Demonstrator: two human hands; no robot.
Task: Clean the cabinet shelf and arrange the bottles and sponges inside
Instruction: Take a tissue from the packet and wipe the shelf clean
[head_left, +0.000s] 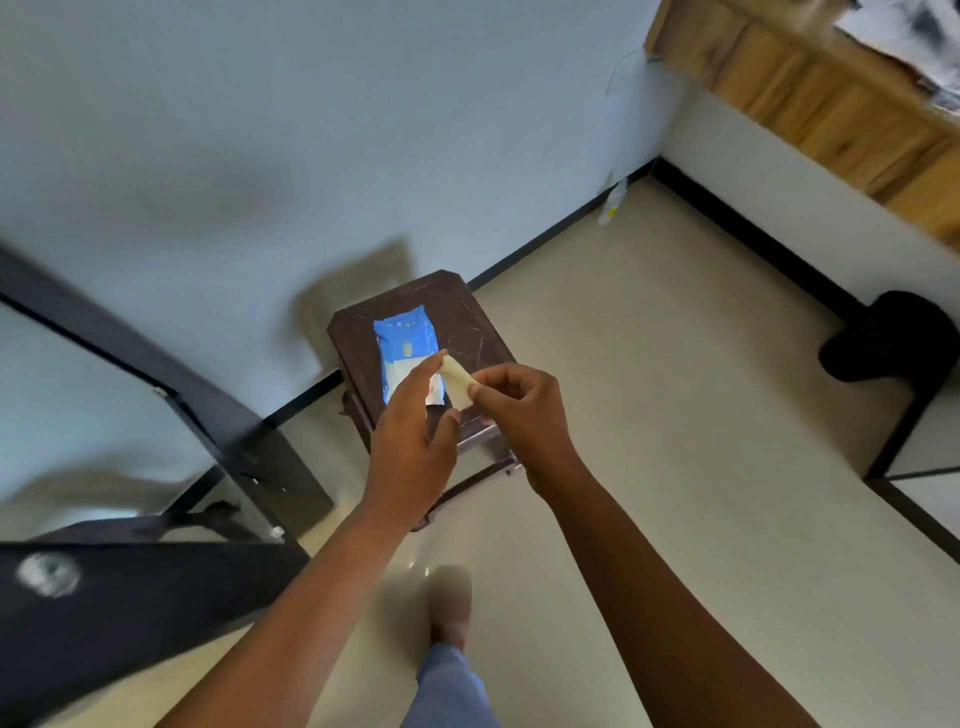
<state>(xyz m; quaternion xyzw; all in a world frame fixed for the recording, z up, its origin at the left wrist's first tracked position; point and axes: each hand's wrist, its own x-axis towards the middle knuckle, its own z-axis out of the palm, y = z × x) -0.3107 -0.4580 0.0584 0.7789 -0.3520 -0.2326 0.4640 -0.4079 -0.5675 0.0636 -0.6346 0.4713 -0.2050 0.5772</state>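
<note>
Wipe (457, 382), pale cream, thin and limp, is held up between both hands just above the stool top. Right hand (519, 410): fingers curled, one end pinched betw thumb + index; forearm runs in from bottom right. Left hand (410, 441): fingers mostly straight, reaching fwd, index tip touching the other end of the wipe; whether it's actually pinched can't be told, thumb sits apart lower down. Both forearms bare, converging at frame centre.

Near: blue trouser leg (449, 686) and a foot (452, 603) seen below the arms, blurred. Black glossy panel (130, 613) at lower left w/ a round shiny fitting, motion-blurred.

Under the hands: dark brown stool (467, 322), squarish top w/ clipped corners, surface scratched. Wipes pack (405, 338) laid flat on it, blue soft plastic, white flap partly hidden by the left hand.

Floor (675, 415) cream, smooth, glossy, black skirting along the walls. Far corner: small clear bottle (613, 202), yellow label, lying against the skirting. Black rounded object (893, 338) at right edge. Wood-grain cabinet (831, 104) at upper right.
</note>
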